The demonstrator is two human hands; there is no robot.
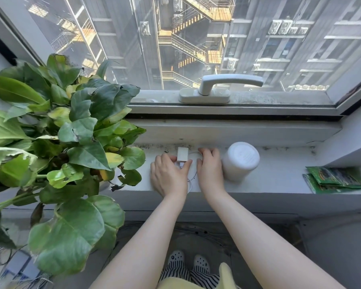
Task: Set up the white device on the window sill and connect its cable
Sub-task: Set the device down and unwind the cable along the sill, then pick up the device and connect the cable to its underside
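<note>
The white cylindrical plastic device (240, 160) stands upright on the pale window sill (279, 178), roughly midway between the sill's front edge and the wall under the window frame, and just beside the right hand (209, 170), on its outer side. Whether the hand's edge touches the device cannot be told from this view. The left hand (168, 176) lies toward the leafy green potted plant (67, 142) at the sill's left end and pinches a small white rectangular power adapter (182, 153) between thumb and fingers, its long axis pointing away from the person toward the window. The right hand is curled narrowly over the thin white cable (193, 180), which loops between the two hands and trails toward the sill's front edge; whether the fingers truly grip it is unclear. The coming move seems to turn on this: the device sits to the right of both hands, so the right hand is the nearer one to carry the cable's free end across, while the left steadies the adapter. Where the device's socket lies is not visible. Green printed packets (333, 179) rest well apart at the sill's right end.
</note>
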